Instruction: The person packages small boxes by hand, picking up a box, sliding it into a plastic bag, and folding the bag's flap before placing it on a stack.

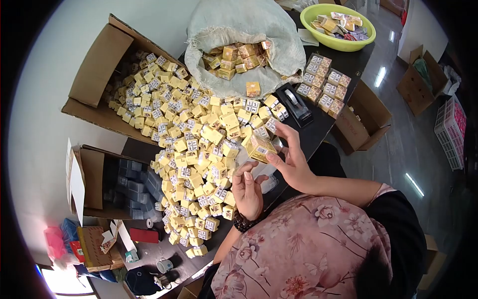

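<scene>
Plainly, one box is being picked out and looked over: the right hand (294, 162) pinches a small yellow box (260, 147) between thumb and fingertips, lifted just off the near right edge of the pile of yellow boxes (194, 149) that covers the dark table (318, 130). The left hand (248, 192) sits just near of it with its fingers curled inward; whether it grips anything I cannot tell. As a judgement, the step in hand is handling this single box. Any next move calls for a steady pinch and a free left hand to meet the box, as it is tilted and held only by its corners. A barcode-like patch shows on the held box, and many boxes in the pile carry white panels with dark print, but no brand or word is large enough to read. Far of the hands lie a black tape dispenser (297, 102), an open sack (244, 35) holding more orange-toned boxes, tidy rows of boxes (324, 85) and a green bowl (334, 44); a cardboard carton (99, 65) spills boxes at the far left.
</scene>
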### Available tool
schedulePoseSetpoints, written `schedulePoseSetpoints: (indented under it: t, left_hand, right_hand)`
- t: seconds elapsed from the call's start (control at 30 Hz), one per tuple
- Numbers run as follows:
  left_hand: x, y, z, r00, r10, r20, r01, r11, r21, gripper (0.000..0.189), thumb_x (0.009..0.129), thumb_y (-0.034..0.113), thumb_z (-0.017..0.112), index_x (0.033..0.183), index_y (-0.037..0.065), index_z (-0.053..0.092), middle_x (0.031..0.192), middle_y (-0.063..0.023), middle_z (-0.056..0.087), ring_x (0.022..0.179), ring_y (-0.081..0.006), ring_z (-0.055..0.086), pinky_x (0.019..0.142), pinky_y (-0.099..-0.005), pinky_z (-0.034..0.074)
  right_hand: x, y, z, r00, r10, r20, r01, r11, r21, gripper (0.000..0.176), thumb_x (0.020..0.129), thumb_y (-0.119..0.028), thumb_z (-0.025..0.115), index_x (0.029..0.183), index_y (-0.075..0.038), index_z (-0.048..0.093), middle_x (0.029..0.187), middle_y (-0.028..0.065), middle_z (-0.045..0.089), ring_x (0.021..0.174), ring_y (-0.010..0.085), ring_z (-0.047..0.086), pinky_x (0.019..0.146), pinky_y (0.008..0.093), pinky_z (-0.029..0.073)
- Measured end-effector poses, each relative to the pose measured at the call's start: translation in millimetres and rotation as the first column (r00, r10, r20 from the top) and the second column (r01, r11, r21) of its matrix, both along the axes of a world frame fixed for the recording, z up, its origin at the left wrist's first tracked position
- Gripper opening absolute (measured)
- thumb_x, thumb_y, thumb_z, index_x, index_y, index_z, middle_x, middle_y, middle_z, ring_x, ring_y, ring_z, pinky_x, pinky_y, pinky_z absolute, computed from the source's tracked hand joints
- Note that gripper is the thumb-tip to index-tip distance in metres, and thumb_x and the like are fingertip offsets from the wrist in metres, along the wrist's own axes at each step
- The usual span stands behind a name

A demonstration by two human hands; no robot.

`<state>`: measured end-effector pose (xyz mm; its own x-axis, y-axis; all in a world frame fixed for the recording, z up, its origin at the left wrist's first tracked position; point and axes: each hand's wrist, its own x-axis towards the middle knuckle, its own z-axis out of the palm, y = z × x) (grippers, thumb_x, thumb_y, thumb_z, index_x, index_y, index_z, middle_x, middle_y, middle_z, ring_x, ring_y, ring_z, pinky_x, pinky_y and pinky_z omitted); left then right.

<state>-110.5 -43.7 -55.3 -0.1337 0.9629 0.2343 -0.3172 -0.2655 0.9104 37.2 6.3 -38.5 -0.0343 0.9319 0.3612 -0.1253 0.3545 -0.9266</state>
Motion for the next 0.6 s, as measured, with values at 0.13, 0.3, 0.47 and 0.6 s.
schedulePoseSetpoints:
  t: [0.13, 0.3, 0.47, 0.6]
  left_hand:
    - [-12.1, -10.8, 24.9, 0.914, -0.360, -0.189, 0.281, 0.896, -0.344, 0.031, 0.102, 0.016, 0.045, 0.127, 0.000, 0.053, 0.134, -0.0120, 0.049, 0.106, -0.0152, 0.057, 0.079, -0.0296, 0.054]
    - [-55.9, -22.2, 39.2, 0.847, -0.270, -0.458, 0.100, 0.927, -0.361, 0.020, 0.095, 0.012, 0.059, 0.106, -0.003, 0.065, 0.112, -0.0130, 0.064, 0.082, -0.0133, 0.061, 0.069, -0.0254, 0.051]
    - [-20.2, 7.6, 47.0, 0.937, -0.243, -0.252, 0.209, 0.966, -0.153, 0.060, 0.084, -0.007, 0.065, 0.137, 0.000, 0.037, 0.133, -0.0153, 0.047, 0.122, -0.0219, 0.051, 0.098, -0.0342, 0.046]
    - [-22.4, 13.8, 45.9, 0.920, -0.329, -0.212, 0.286, 0.935, -0.210, 0.061, 0.084, -0.011, 0.063, 0.137, 0.001, 0.036, 0.131, -0.0140, 0.048, 0.120, -0.0214, 0.052, 0.095, -0.0336, 0.051]
  right_hand:
    - [6.2, 14.1, -18.2, 0.782, 0.226, -0.580, -0.433, 0.867, -0.247, 0.063, 0.090, -0.007, 0.065, 0.136, -0.008, 0.023, 0.127, 0.0127, 0.047, 0.119, 0.0182, 0.051, 0.097, 0.0331, 0.047]
    - [20.1, 20.3, -16.1, 0.865, 0.258, -0.430, -0.376, 0.902, -0.215, 0.059, 0.086, -0.004, 0.069, 0.127, -0.008, 0.027, 0.125, 0.0133, 0.049, 0.115, 0.0179, 0.053, 0.095, 0.0333, 0.048]
    - [15.8, 8.6, -2.1, 0.899, 0.416, -0.139, -0.429, 0.900, -0.080, 0.054, 0.086, -0.006, 0.070, 0.123, -0.007, 0.031, 0.126, 0.0145, 0.050, 0.110, 0.0164, 0.054, 0.093, 0.0327, 0.049]
    - [23.3, 7.1, -0.4, 0.893, 0.436, -0.109, -0.445, 0.892, -0.083, 0.043, 0.088, -0.004, 0.067, 0.123, -0.003, 0.041, 0.125, 0.0145, 0.051, 0.113, 0.0175, 0.054, 0.093, 0.0327, 0.049]
